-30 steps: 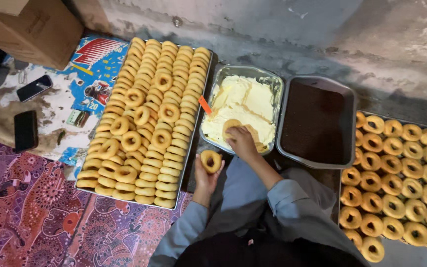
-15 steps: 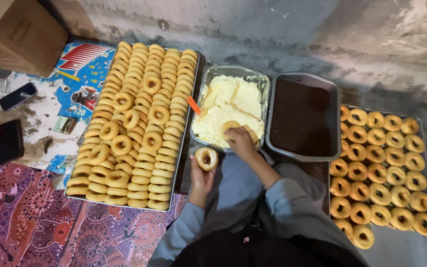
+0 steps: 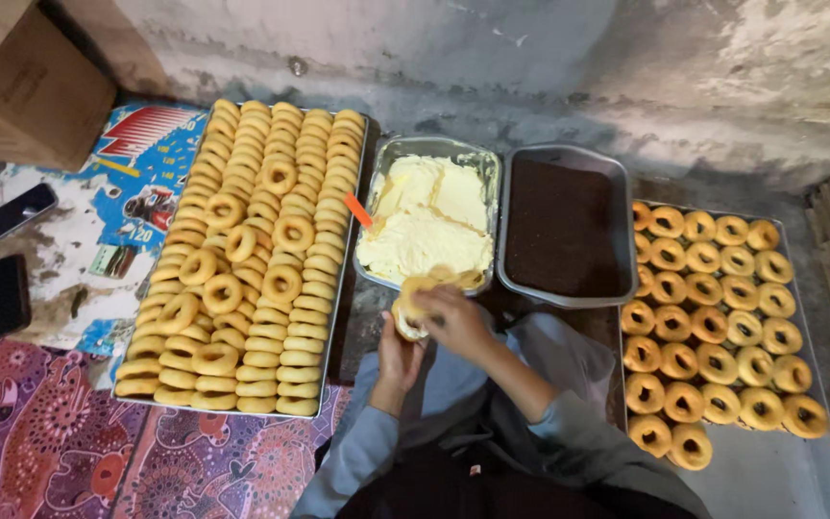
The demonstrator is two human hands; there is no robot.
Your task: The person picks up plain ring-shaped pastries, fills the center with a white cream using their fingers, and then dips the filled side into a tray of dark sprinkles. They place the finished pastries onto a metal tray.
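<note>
A person in grey-blue sleeves sits on the floor, both hands raised just in front of the lap. The left hand [image 3: 398, 358] cups a pale ring-shaped doughnut [image 3: 409, 309] from below, fingers closed around it. The right hand [image 3: 453, 319] lies over the top of the same doughnut, fingers curled on it, so the pastry sits pinched between the two hands, just short of the near rim of the cream tray.

Under the person's left arm lies a purple and red patterned cloth [image 3: 40, 452]. Beyond it stands one large metal tray of plain golden ring doughnuts [image 3: 242, 259], packed in overlapping rows with about a dozen loose ones on top; the total is too dense to count. On the person's right, a second flat metal tray [image 3: 770, 471] carries about thirty glazed brown ring doughnuts [image 3: 713, 317] in rows, its near end bare.

Straight ahead of the hands sit two deep rectangular metal pans side by side, touching: one pan of pale yellow cream [image 3: 429, 216] with an orange-handled tool [image 3: 358, 210] stuck in its left edge, and one pan of dark brown chocolate sprinkles [image 3: 564, 226].

Farther left, two dark mobile phones [image 3: 4, 293] rest on a printed blue plastic sheet [image 3: 122, 183]. One brown cardboard box [image 3: 21, 72] stands in the far corner against the rough grey wall [image 3: 549, 67].
</note>
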